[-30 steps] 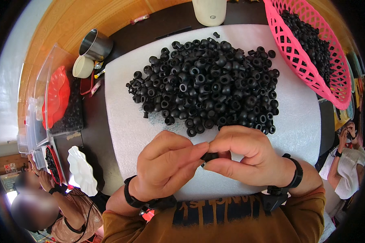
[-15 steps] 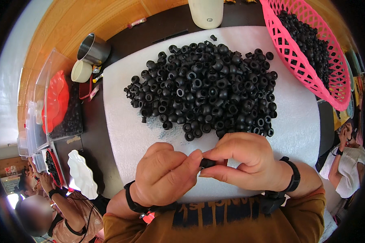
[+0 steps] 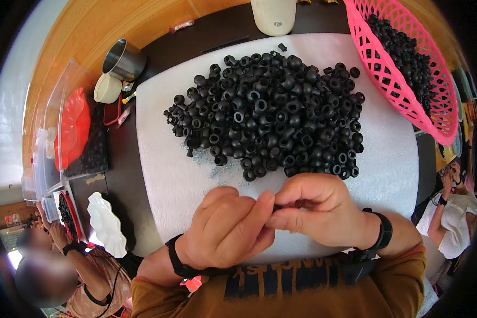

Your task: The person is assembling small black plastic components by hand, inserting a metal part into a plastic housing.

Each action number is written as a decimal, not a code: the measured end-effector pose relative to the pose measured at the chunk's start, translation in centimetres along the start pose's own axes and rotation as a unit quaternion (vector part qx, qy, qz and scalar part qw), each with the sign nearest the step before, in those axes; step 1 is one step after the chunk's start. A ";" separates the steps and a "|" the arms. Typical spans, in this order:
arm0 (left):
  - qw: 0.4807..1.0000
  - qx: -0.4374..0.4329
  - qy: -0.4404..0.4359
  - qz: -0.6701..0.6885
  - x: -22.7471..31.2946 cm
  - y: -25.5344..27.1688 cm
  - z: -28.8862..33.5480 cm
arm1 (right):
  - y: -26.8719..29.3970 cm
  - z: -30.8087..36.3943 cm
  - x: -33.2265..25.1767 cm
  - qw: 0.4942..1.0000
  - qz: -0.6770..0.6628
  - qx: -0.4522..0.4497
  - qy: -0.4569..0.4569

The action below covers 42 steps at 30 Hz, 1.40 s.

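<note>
My left hand [image 3: 225, 228] and my right hand [image 3: 323, 212] meet at the near side of a white foam sheet [image 3: 389, 175]. Pinched between their fingertips is a small black rubber piece [image 3: 276, 208], mostly hidden by the fingers. Both hands are closed, the left thumb and finger touching the right hand's tips. Just beyond them lies a large heap of black rubber pieces [image 3: 273, 116], rounded and hollow with open ends. A few of these sit at the near edge of the heap, close to my right knuckles.
A pink lattice basket [image 3: 376, 69] of black parts stands at the far right. Along the far side is a cream container [image 3: 274, 18]; a steel cup [image 3: 123, 59] stands far left. Leftward are a clear plastic box [image 3: 63, 122] and a white scalloped dish [image 3: 106, 225]. Other people sit on both sides.
Both hands have drawn closer together, the left shifting slightly right. The black piece, more visible before, is now largely covered by my fingers.
</note>
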<state>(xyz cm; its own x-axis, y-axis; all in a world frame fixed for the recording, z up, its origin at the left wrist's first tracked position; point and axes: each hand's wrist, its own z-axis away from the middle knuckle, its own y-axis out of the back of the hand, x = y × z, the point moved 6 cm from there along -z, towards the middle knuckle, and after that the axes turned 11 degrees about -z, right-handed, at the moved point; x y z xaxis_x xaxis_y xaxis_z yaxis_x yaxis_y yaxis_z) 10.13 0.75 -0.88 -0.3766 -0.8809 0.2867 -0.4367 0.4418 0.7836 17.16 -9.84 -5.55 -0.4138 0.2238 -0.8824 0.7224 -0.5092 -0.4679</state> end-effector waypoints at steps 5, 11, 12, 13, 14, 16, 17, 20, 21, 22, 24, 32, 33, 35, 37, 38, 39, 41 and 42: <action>1.000 0.005 0.015 0.006 -0.5 -0.2 0.0 | 0.3 -0.2 0.7 0.996 -0.078 -0.003 -0.051; 0.999 0.005 0.018 -0.035 -0.6 -0.3 -0.2 | 0.0 -0.5 0.7 0.992 -0.106 0.018 -0.073; 0.999 0.008 0.023 -0.033 -0.6 -0.4 -0.1 | 0.3 -0.6 0.4 0.998 -0.047 0.003 -0.045; 0.999 0.012 0.029 -0.032 -0.7 -0.4 -0.1 | 0.3 -0.7 0.1 1.000 0.012 -0.012 -0.017; 0.999 0.012 0.029 -0.033 -0.7 -0.4 -0.2 | 0.4 -0.8 0.1 1.000 0.012 -0.012 -0.017; 0.999 -0.002 0.025 -0.041 -0.8 -0.5 -0.3 | 0.5 -0.9 -0.2 0.999 0.038 -0.014 0.006; 0.999 -0.002 0.026 -0.041 -0.9 -0.4 -0.5 | 0.5 -1.0 -0.3 0.999 0.038 -0.014 0.005; 0.996 -0.009 0.014 -0.084 -0.9 0.1 -0.9 | 0.4 -1.0 -0.7 0.997 0.073 -0.023 0.022; 0.995 -0.015 0.014 -0.096 -0.8 0.3 -0.9 | 0.4 -0.9 -0.7 0.997 0.072 -0.020 0.020; 0.994 -0.021 0.014 -0.108 -0.9 0.4 -1.0 | 0.4 -0.9 -0.7 0.997 0.072 -0.016 0.017; 0.993 -0.051 -0.003 -0.106 -0.9 -0.2 -0.8 | 0.1 -0.9 -0.8 0.996 0.086 -0.028 0.026; 0.974 -0.184 -0.029 -0.130 -0.4 -1.4 0.4 | 0.0 -0.7 0.4 0.991 0.046 -0.093 -0.079; 0.977 -0.173 -0.028 -0.125 -0.5 -1.3 0.3 | -0.1 -0.7 0.6 0.991 -0.016 -0.078 -0.104; 0.979 -0.162 -0.027 -0.121 -0.8 -1.6 0.2 | -0.2 -0.6 0.2 0.987 -0.077 -0.062 -0.129; 0.986 -0.111 -0.044 -0.116 -0.9 -1.6 0.1 | -0.1 -0.4 0.0 0.970 -0.108 -0.045 -0.213; 0.986 -0.112 -0.044 -0.116 -0.9 -1.5 0.0 | -0.1 -0.4 -0.3 0.970 -0.109 -0.045 -0.213; 0.986 -0.118 -0.036 -0.116 -0.9 -1.3 -0.2 | 0.1 -0.2 -0.2 0.969 -0.075 -0.044 -0.230; 0.985 -0.126 -0.027 -0.115 -1.0 -1.2 -0.3 | 0.3 0.0 0.1 0.967 -0.042 -0.044 -0.246; 0.985 -0.130 -0.023 -0.111 -1.1 -1.3 -0.3 | 0.3 -0.1 0.0 0.973 -0.038 -0.060 -0.218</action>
<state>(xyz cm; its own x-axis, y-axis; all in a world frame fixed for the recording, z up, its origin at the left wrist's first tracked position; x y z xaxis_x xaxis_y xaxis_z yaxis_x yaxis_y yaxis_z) 11.34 1.12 -2.01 -0.3352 -0.9395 0.0708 -0.2905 0.1745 0.9408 17.40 -9.88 -5.67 -0.6454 -0.1299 -0.7528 0.7290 -0.3992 -0.5561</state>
